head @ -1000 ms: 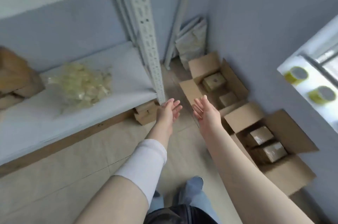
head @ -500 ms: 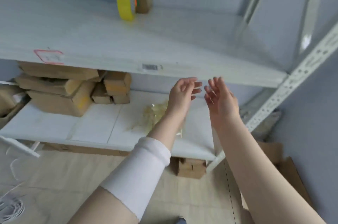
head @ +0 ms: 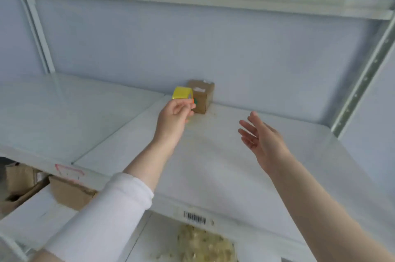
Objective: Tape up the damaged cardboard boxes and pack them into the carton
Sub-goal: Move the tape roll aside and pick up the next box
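Tape roll (head: 182, 93), yellow, is seen in the head view standing on edge on the upper shelf (head: 224, 154), just beside a small cardboard box (head: 202, 96) set against the back wall. The left hand (head: 174, 117) is placed at the roll, fingers curled around its lower front edge; a grip looks formed, but whether the roll is lifted off the shelf cannot be told. The right hand (head: 259, 136) is held open above the shelf, fingers spread, nothing in it, well apart from the roll.

Compared with half a second earlier, both hands were empty and raised in front of the shelf edge, with roll and box untouched at the back; now the left arm has been extended to the roll. A second earlier the floor cartons with packed boxes were in view; they are out of frame now.

Judged step: tape is being fetched so a damaged box can be sealed. The small box beside the roll is probably next to be taken. More boxes (head: 70, 194) are partly visible on the lower shelf, beside a clear bag (head: 205, 244).
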The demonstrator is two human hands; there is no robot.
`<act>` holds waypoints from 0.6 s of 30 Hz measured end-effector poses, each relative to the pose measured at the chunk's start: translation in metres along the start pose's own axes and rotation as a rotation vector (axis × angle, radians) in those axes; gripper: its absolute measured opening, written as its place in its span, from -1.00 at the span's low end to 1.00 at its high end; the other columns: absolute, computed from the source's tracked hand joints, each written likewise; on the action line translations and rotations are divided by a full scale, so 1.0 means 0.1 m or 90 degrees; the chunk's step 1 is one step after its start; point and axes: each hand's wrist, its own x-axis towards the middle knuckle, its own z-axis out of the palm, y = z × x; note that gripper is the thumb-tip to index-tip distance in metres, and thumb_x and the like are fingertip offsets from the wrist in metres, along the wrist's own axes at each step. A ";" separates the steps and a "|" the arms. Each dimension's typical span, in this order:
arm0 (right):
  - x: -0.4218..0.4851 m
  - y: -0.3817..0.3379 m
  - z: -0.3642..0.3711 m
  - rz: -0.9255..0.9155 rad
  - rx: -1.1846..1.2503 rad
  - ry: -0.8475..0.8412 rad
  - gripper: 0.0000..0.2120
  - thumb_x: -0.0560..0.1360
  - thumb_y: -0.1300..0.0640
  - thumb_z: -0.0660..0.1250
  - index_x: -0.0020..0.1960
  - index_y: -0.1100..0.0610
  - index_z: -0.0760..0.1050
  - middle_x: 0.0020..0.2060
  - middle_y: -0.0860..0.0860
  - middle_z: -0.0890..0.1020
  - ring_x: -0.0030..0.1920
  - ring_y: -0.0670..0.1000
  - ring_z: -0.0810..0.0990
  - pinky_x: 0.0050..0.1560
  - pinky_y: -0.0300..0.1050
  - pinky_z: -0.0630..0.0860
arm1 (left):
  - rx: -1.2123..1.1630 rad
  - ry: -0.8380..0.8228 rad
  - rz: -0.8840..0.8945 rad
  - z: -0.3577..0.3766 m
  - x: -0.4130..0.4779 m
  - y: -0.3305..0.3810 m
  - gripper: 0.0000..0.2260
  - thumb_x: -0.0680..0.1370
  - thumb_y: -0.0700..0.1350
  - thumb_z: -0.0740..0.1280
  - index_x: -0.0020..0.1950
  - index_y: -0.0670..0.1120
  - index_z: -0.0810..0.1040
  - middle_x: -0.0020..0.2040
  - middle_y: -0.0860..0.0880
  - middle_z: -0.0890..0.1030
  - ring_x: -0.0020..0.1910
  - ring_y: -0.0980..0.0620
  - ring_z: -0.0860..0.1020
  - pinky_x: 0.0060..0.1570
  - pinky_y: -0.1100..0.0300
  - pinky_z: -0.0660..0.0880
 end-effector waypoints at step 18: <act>2.47 0.39 1.12 0.102 -0.169 0.070 -0.48 0.48 -0.19 0.28 0.32 0.09 0.40 0.30 0.01 0.45 0.30 0.01 0.41 0.27 -0.06 0.41 | 0.150 -0.260 -0.338 -0.10 2.95 -1.21 -0.54 0.56 0.17 0.22 0.32 -0.10 0.45 0.23 -0.12 0.53 0.18 -0.09 0.51 0.23 0.03 0.43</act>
